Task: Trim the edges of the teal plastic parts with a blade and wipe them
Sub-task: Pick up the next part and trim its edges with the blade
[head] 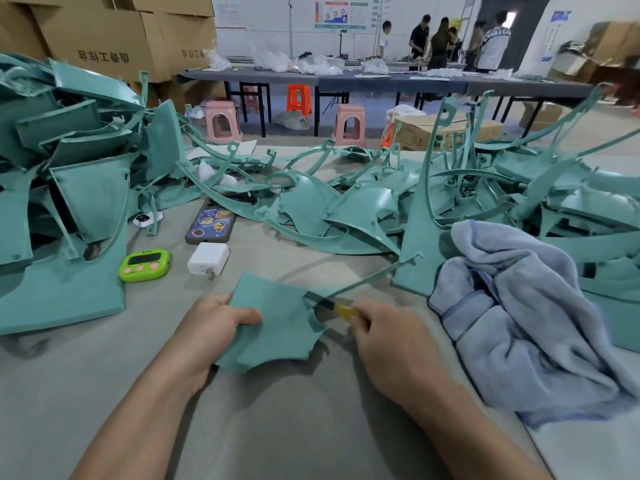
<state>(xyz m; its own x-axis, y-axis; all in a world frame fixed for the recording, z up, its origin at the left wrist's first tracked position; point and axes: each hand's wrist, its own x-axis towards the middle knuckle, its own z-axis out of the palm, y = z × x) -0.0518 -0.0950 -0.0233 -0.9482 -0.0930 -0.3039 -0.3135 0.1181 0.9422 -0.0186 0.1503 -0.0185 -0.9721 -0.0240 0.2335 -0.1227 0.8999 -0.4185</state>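
Observation:
A flat teal plastic part (277, 323) with a long thin arm running up to the right is held just above the grey table (277, 427). My left hand (211, 327) grips its left edge, thumb on top. My right hand (388, 337) pinches a yellow-handled blade (337, 308), whose dark tip lies against the part's right edge near a curved notch. A blue-grey cloth (519, 323) lies bunched on the table to the right of my right hand.
Heaps of teal parts fill the left (69, 188), the middle (339, 209) and the right (571, 202). A phone (210, 224), a white charger (209, 259) and a green timer (144, 265) lie ahead of my left hand. Cardboard boxes, stools and several people stand behind.

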